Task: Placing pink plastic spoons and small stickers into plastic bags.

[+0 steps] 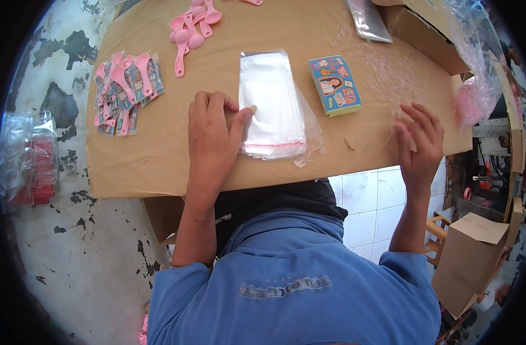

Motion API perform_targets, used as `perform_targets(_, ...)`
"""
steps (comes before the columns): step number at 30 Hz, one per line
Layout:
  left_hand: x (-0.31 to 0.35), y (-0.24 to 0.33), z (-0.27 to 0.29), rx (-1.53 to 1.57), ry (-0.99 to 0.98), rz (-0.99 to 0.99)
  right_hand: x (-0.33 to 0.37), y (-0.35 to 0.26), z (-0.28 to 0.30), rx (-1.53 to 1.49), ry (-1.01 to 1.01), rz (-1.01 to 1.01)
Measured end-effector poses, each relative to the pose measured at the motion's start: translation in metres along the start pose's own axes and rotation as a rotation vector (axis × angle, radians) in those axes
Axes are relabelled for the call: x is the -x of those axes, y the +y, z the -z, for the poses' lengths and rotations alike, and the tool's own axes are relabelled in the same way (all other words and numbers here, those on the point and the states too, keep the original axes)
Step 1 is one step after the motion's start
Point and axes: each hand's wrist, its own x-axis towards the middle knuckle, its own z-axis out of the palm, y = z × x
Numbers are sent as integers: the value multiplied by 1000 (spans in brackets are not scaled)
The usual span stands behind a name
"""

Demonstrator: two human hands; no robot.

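A stack of clear plastic bags point(273, 103) lies at the middle of the table, a pink line across its near end. My left hand point(210, 126) rests on the table at the stack's left edge. Its thumb lies on the top bag, apart from the bent fingers. To the right, my right hand point(419, 146) hovers near the table's front edge, fingers loosely curved and apart, with nothing I can make out in it. Between the stack and that hand sits a pile of small printed blue cards point(334, 83), nearer the bags.
Loose pink spoons point(189, 26) lie at the back left. Below them are bagged pink spoons with cards point(125, 86). Thin clear strips point(389, 63) litter the right side. A clear packet point(369, 20) and a cardboard box point(418, 34) stand behind. Another carton point(467, 259) is lower right.
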Motion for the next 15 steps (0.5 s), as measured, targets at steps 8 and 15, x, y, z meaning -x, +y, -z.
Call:
perform_targets(8, -5, -13, 5, 178, 5, 94, -32, -35, -22, -644, 121, -384)
perform_targets(15, -6, -11, 15, 501, -14, 255, -70, -51, -40, -535, 16, -576)
